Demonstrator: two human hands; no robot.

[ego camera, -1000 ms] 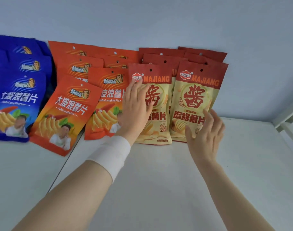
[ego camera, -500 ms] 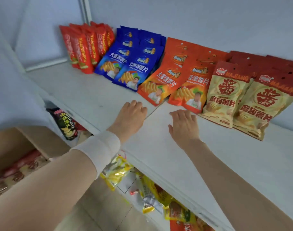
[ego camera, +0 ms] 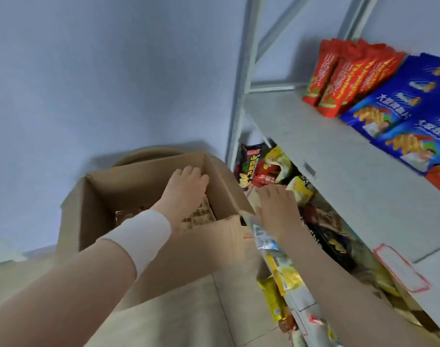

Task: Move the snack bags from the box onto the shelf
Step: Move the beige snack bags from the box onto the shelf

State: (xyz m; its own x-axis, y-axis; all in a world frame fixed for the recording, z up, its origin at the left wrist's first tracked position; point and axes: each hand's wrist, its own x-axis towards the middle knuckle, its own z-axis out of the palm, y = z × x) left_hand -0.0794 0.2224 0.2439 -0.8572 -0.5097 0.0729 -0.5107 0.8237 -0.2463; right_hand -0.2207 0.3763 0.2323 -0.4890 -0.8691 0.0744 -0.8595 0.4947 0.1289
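left hand inside box, fingers loose over snack bags, grasping nothing yet. right hand open, empty, nr box rim, prob to steady. shelf has room.

Snack bags, box and shelf, placed from the box

The cardboard box stands open on the floor, flaps up, and the snack bags in it lie flat near its bottom, brownish with dark print, blurred and partly under my arm. Up and to the right of the box, the white shelf carries red bags standing upright in a tight row at its back, and just beside them blue bags leaning back in overlapping rows, farther from the box.
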